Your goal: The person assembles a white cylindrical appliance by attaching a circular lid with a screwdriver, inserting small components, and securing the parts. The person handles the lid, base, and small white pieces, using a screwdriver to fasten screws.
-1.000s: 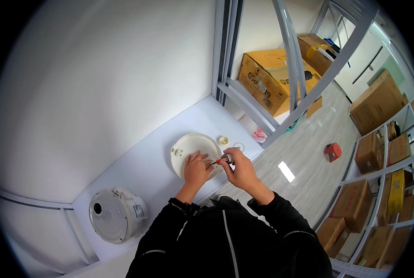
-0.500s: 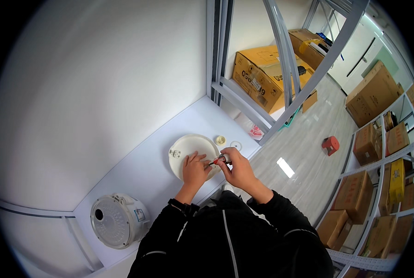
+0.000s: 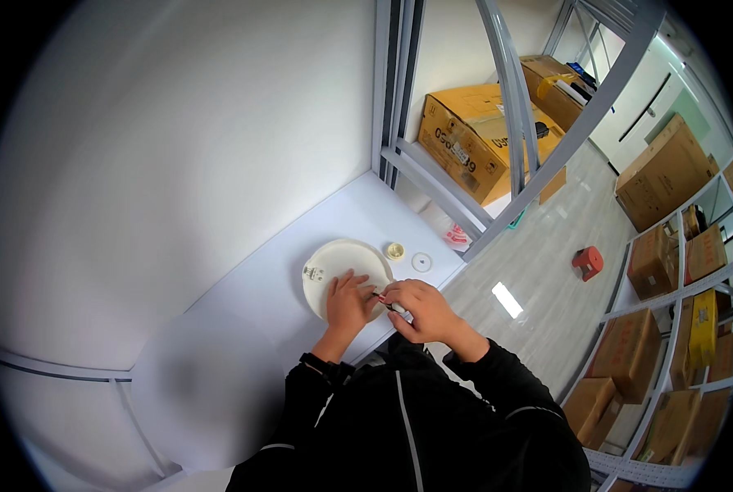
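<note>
A round off-white plastic cover [image 3: 316, 293] lies on the white table. My left hand [image 3: 348, 302] rests on it with the fingers spread, pressing it from above. My right hand [image 3: 420, 310] is closed round the handle of a screwdriver [image 3: 393, 307], red and pale, near the cover's right rim. The screwdriver's shaft points left, toward the fingertips of my left hand; whether its tip sits on a screw is too small to tell. Just beyond the rim are a small cream-coloured round cap [image 3: 394, 251] and a thin white ring-like disc [image 3: 421, 262].
A grey metal frame [image 3: 440, 193] rises at the table's far right end, with a large cardboard box [image 3: 465, 152] behind it. A red stool [image 3: 587, 263] stands on the floor. Shelves of boxes [image 3: 625, 353] line the right side. A pale blur covers the table's lower left.
My right hand has turned over the screwdriver and its handle now tilts lower. My left hand stays on the cover. The white round appliance at lower left is now lost in blur.
</note>
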Action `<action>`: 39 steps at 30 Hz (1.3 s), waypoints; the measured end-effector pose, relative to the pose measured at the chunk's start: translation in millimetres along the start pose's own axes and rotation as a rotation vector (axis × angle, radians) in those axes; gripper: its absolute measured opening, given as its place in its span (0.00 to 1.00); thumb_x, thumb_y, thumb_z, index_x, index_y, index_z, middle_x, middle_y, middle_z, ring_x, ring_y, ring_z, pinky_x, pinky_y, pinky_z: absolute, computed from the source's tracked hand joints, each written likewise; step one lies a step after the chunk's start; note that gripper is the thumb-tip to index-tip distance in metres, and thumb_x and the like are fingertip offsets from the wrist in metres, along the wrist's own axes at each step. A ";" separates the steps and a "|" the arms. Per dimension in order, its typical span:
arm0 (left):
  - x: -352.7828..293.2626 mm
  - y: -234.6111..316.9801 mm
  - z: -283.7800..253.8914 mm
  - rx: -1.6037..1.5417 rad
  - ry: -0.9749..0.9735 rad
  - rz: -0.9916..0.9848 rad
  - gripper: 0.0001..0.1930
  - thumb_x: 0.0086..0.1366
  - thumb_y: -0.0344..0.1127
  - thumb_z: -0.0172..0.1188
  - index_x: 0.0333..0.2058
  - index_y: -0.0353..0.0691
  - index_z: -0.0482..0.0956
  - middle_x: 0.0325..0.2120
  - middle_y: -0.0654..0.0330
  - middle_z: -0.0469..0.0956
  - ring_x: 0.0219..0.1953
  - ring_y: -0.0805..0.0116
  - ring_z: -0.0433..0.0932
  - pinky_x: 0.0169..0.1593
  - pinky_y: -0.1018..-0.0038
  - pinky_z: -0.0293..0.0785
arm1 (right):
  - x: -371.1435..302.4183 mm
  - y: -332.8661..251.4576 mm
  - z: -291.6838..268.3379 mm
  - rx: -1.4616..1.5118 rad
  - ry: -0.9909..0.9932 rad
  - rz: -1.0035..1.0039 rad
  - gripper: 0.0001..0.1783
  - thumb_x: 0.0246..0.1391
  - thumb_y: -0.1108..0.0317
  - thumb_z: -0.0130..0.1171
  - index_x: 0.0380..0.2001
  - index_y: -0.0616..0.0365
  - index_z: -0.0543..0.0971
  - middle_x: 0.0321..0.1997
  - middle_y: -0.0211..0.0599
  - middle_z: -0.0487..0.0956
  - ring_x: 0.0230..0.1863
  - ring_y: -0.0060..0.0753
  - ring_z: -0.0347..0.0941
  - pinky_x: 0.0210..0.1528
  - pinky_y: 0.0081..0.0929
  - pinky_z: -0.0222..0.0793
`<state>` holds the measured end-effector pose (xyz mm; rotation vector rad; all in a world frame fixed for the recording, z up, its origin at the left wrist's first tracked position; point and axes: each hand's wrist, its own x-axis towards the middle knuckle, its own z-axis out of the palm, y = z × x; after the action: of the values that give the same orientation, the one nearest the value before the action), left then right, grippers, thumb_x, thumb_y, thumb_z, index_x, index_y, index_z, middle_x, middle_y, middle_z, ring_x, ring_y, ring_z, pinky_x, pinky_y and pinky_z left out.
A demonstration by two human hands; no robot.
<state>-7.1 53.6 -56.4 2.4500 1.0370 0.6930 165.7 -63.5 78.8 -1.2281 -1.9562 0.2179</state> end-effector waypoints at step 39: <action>2.4 14.1 -7.7 0.010 -0.043 -0.095 0.11 0.62 0.46 0.72 0.40 0.50 0.93 0.56 0.65 0.84 0.69 0.56 0.71 0.74 0.49 0.56 | 13.6 7.0 -14.5 -0.009 -0.124 0.099 0.19 0.55 0.75 0.67 0.50 0.56 0.77 0.52 0.45 0.80 0.54 0.56 0.78 0.55 0.43 0.78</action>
<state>-2.3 47.4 -42.1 2.3958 1.1342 0.6040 177.8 -52.4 92.1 -1.3465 -2.0050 0.3430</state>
